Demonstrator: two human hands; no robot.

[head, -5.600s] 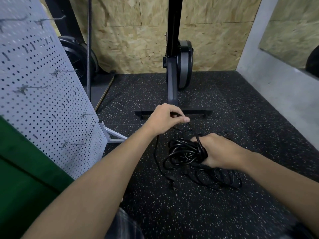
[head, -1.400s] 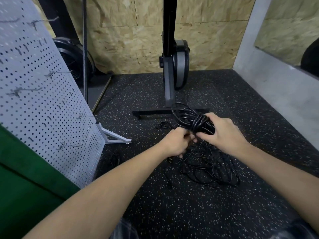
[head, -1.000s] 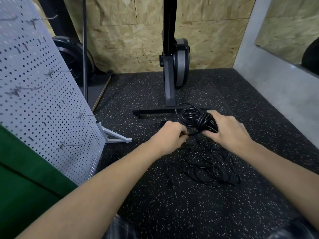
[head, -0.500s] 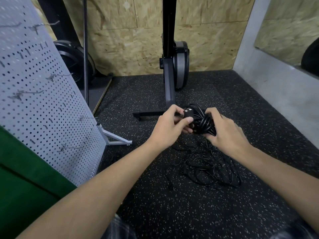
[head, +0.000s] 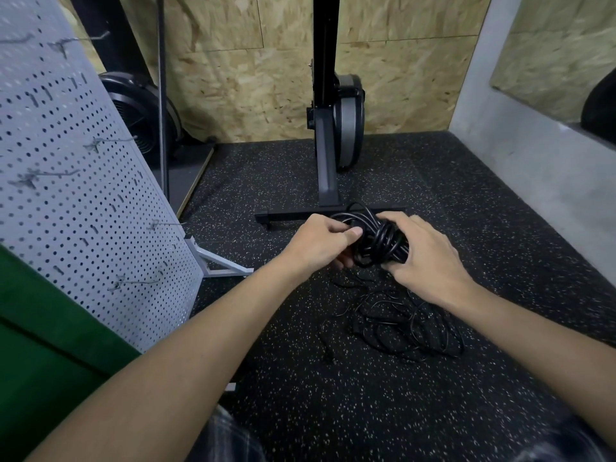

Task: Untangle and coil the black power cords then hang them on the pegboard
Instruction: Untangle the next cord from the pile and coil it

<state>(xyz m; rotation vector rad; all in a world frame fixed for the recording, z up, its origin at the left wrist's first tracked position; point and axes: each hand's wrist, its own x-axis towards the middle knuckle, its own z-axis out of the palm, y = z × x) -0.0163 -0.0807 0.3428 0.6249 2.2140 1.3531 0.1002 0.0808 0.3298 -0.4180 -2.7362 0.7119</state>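
A coiled black power cord (head: 378, 240) is held between both hands above the speckled floor. My right hand (head: 423, 258) grips the bundle from the right, its fingers wrapped round the loops. My left hand (head: 320, 241) pinches the cord's end at the coil's left side, thumb on top. Below them a loose tangle of thin black cords (head: 406, 323) lies on the floor. The white pegboard (head: 76, 201) leans at the left, with several bare metal hooks (head: 136, 281) sticking out.
A black exercise machine stand (head: 325, 181) rises just beyond the hands, its cross foot on the floor. A fan wheel (head: 140, 118) sits behind the pegboard's white foot (head: 220, 266). A green panel (head: 40, 345) is at lower left, a grey wall (head: 533, 155) at the right.
The coil has gone from lying low in my right hand to being held up in front. My left hand brought the plug end up to it and now presses it into the coil's side.
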